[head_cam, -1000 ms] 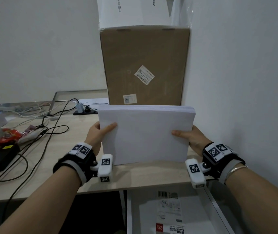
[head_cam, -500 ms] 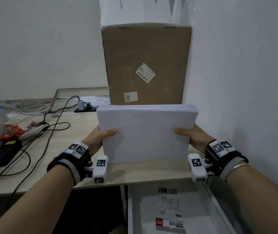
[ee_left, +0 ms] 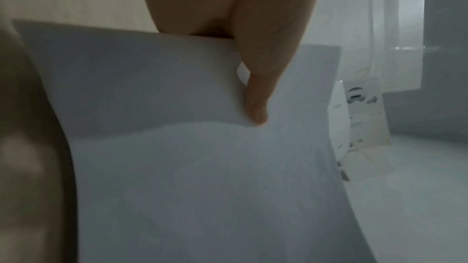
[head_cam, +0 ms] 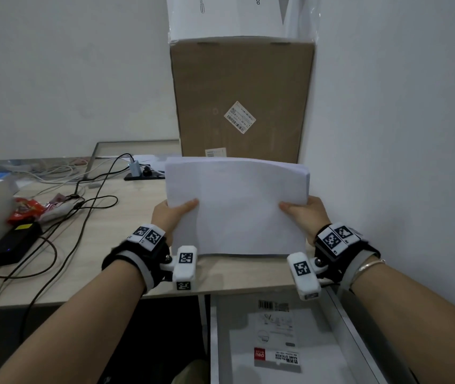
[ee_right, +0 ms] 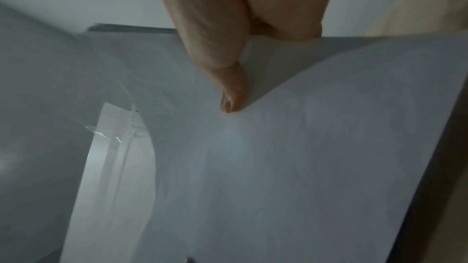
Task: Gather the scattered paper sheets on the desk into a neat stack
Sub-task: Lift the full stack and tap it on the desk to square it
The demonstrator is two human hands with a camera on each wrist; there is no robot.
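Sheets all gathered: both my left hand (head_cam: 171, 215) and right hand (head_cam: 305, 216) pinch the paper stack (head_cam: 237, 207) upright on the desk (head_cam: 126, 217), just squaring and laying flat left, I reckon.

Both forearms extend forward, wrists level. Left hand (head_cam: 169, 217) and right hand (head_cam: 305, 214) each pinch an opposite side edge of the paper stack (head_cam: 237, 206), thumbs on the near face.

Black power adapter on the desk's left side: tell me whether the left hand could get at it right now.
Probably not yet. The left hand grips the paper stack, and would have to let go first. The path to the power adapter looks open, crossed only by loose cables.
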